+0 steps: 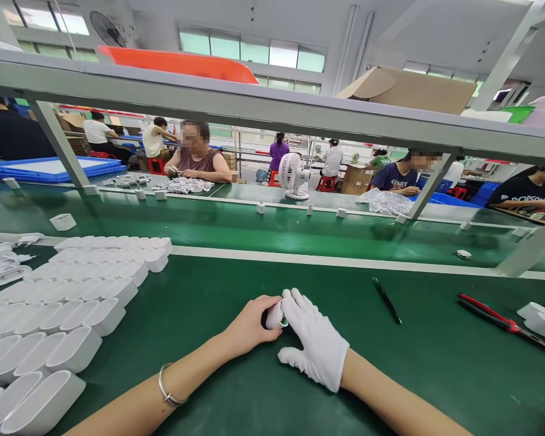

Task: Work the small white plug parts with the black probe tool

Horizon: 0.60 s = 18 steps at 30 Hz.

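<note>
My bare left hand [247,322] is closed around a small white plastic housing [275,316] lying low over the green work surface. Small coloured parts show at the housing's open end, which faces right. On my right hand [314,340] is a white glove. Its fingers are stretched out, with the fingertips against the housing's open end and the thumb apart from it. Black tweezers [386,300] lie on the table to the right of my gloved hand.
Rows of white oval housings [75,349] fill the left side, with white cables [2,263] behind them. Red-and-black pliers [495,315] and white shells [542,321] lie at right. A shelf beam [272,100] crosses overhead. A white fan [294,175] and several co-workers are beyond the green belt [236,227].
</note>
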Motion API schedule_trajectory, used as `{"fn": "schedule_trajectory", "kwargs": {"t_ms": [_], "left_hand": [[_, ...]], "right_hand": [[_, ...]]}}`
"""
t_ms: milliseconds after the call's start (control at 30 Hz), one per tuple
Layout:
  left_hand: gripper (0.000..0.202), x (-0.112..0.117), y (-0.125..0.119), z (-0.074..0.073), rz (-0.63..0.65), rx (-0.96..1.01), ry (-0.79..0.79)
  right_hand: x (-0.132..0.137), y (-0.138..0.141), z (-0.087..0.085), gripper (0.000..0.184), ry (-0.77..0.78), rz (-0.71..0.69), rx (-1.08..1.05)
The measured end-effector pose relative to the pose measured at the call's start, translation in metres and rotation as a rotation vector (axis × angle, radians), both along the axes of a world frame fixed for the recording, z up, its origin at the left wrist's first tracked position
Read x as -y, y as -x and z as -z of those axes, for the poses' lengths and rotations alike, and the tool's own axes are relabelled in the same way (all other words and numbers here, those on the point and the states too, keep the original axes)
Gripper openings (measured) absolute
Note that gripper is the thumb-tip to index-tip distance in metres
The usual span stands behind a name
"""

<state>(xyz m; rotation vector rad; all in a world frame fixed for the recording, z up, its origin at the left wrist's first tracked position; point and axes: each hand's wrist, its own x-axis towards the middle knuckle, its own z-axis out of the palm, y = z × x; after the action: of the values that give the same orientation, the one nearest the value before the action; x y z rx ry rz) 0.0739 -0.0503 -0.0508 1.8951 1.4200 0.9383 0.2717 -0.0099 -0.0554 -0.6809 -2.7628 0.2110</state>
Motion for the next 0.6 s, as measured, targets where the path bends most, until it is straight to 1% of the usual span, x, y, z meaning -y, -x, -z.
{"fn": "schedule_trajectory", "kwargs": {"t_ms": [33, 67, 100, 167, 200, 233, 267, 300, 367, 433, 500, 533, 567, 600], "left_hand": [[0.049, 0.000, 0.001, 0.001, 0.019, 0.025, 0.000], [0.048, 0.000, 0.002, 0.001, 0.041, 0.055, -0.002], [0.047, 0.000, 0.003, 0.002, 0.064, 0.084, -0.003], [0.046, 0.000, 0.004, 0.003, 0.095, 0.126, -0.002], [0.047, 0.000, 0.005, 0.003, 0.101, 0.135, 0.001], [0.048, 0.000, 0.005, 0.003, 0.103, 0.138, 0.003], [0.050, 0.000, 0.006, 0.003, 0.108, 0.138, 0.004], [0.051, 0.000, 0.006, 0.003, 0.117, 0.137, 0.002], [0.054, 0.001, 0.006, 0.001, 0.137, 0.126, -0.007], [0.055, 0.002, 0.005, -0.002, 0.149, 0.106, -0.014], [0.050, 0.003, 0.005, -0.005, 0.132, 0.090, -0.016], [0.044, 0.004, 0.004, -0.006, 0.117, 0.089, -0.014], [0.036, 0.004, 0.004, -0.007, 0.103, 0.093, -0.008], [0.030, 0.004, 0.004, -0.007, 0.091, 0.096, -0.002]], "right_hand": [[-0.004, -0.001, -0.003, 0.076, -0.020, 0.041, -0.054], [-0.010, -0.003, -0.007, 0.068, -0.049, 0.133, -0.124], [-0.017, -0.009, -0.013, 0.059, -0.089, 0.274, -0.188], [-0.037, -0.030, -0.027, 0.047, -0.172, 0.663, -0.230], [-0.049, -0.045, -0.033, 0.044, -0.188, 0.848, -0.155], [-0.060, -0.062, -0.039, 0.042, -0.168, 1.015, -0.050], [-0.071, -0.079, -0.043, 0.040, -0.086, 1.154, 0.073], [-0.082, -0.095, -0.045, 0.035, 0.033, 1.235, 0.185], [-0.098, -0.120, -0.046, 0.018, 0.180, 1.273, 0.287], [-0.105, -0.128, -0.042, 0.010, 0.224, 1.245, 0.301], [-0.103, -0.120, -0.038, 0.015, 0.214, 1.191, 0.280], [-0.098, -0.110, -0.036, 0.019, 0.199, 1.136, 0.242], [-0.092, -0.099, -0.033, 0.024, 0.180, 1.044, 0.173], [-0.084, -0.086, -0.031, 0.027, 0.166, 0.913, 0.077]]}}
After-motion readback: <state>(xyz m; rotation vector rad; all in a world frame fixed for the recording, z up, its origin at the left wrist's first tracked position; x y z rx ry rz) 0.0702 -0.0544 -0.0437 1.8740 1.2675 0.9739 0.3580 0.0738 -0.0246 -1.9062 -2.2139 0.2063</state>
